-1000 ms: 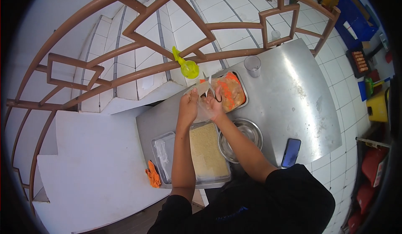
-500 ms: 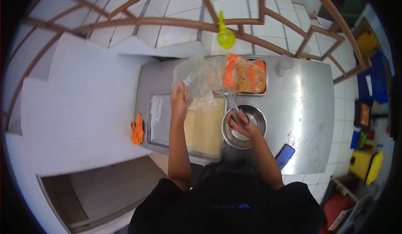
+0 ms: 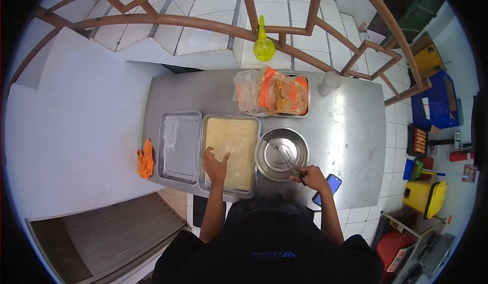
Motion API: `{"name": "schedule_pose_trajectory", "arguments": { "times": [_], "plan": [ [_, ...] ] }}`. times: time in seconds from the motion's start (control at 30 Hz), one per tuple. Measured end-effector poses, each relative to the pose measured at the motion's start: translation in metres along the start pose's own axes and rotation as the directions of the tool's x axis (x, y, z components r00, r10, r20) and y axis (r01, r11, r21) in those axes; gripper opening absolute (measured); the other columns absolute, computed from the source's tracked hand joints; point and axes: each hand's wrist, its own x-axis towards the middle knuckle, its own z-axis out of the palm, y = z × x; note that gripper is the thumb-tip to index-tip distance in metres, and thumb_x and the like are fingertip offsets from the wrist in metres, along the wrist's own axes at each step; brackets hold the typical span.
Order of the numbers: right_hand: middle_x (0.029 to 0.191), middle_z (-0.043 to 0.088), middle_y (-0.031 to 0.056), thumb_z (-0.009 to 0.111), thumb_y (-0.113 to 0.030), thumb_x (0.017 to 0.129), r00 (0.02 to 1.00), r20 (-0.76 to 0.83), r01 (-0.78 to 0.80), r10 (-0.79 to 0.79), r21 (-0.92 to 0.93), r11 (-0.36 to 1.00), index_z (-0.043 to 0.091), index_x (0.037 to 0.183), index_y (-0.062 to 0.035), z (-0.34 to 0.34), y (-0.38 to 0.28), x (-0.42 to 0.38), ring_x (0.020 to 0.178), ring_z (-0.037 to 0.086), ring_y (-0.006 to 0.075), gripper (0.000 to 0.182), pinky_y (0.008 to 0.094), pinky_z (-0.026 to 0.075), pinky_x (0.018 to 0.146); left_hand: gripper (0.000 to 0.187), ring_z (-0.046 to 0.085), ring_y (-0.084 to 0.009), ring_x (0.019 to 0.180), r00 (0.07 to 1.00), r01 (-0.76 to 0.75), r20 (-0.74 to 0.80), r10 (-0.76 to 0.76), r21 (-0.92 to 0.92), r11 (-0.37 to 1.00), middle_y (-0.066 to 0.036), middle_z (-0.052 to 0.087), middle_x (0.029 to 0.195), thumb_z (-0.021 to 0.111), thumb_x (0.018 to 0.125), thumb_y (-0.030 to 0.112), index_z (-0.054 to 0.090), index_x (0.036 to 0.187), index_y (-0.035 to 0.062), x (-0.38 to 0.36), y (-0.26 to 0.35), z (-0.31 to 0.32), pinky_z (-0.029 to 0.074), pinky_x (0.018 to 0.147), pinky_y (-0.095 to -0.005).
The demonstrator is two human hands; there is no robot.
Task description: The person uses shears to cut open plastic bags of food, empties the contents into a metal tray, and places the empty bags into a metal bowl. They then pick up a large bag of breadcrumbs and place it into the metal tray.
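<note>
My left hand [image 3: 215,166] is over a metal tray of pale yellow crumbs [image 3: 241,176], its thumb and fingers apart. Just beyond the fingertips, a pale, flat, see-through-looking piece [image 3: 236,148] lies on the crumbs; I cannot make out what it is. My right hand [image 3: 312,178] is closed around the dark handle of metal tongs [image 3: 283,155] with a fork-like end. They reach over a round steel bowl [image 3: 291,134]. Behind the bowl, an orange-printed clear plastic bag [image 3: 264,93] and light brown food pieces [image 3: 285,99] sit in another metal tray.
At left are a second metal tray [image 3: 179,167] with a white smear and an orange glove or cloth [image 3: 146,159]. A phone [image 3: 328,189] lies near my right forearm. A clear cup [image 3: 330,83] stands at the back; a yellow-green bottle [image 3: 264,49] is by the brown railing [image 3: 203,23].
My left hand has let go of the clear bag and come down to the crumb tray. The bag now lies by the food tray. My right hand has drawn the tongs back to the bowl's near edge.
</note>
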Motion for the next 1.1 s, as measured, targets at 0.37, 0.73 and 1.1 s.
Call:
{"name": "schedule_pose_trajectory", "arguments": {
  "times": [0.37,0.73,1.1],
  "plan": [
    [0.065,0.058,0.0103,0.08,-0.029,0.079,0.922,-0.372,0.152,-0.109,0.088,0.984,0.066,0.118,-0.0054,-0.022,-0.006,0.047,0.058,0.051,0.0122,0.048,0.0305,0.044,0.058,0.025,0.051,-0.0245,0.079,0.912,-0.399,-0.015,0.411,0.206,0.894,-0.003,0.055,0.078,0.068,0.087,0.03,0.057,0.073,0.0123,0.015,-0.028,0.027,0.034,0.073,-0.0431],
    [0.076,0.066,0.0023,0.079,-0.023,0.08,0.909,-0.39,0.214,-0.15,0.127,0.968,0.064,0.123,-0.0084,-0.069,-0.002,0.069,0.058,0.046,0.0079,0.047,0.0247,0.042,0.056,0.038,0.057,-0.0258,0.068,0.93,-0.351,0.169,0.325,0.157,0.923,-0.007,0.059,0.065,0.055,0.095,0.034,0.061,0.069,0.0073,0.027,-0.003,0.005,0.04,0.067,-0.0421],
    [0.092,0.069,0.0067,0.077,-0.01,0.077,0.631,-0.746,0.427,-0.212,0.106,0.898,0.064,0.116,-0.0048,-0.052,-0.05,0.142,0.063,0.051,0.0096,0.041,0.024,0.046,0.061,0.048,0.056,-0.0137,0.051,0.65,0.296,0.752,0.109,-0.383,0.875,-0.006,0.059,0.065,0.042,0.1,0.045,0.062,0.095,0.0015,0.097,0.169,0.076,0.045,0.046,-0.027]
  ]
}}
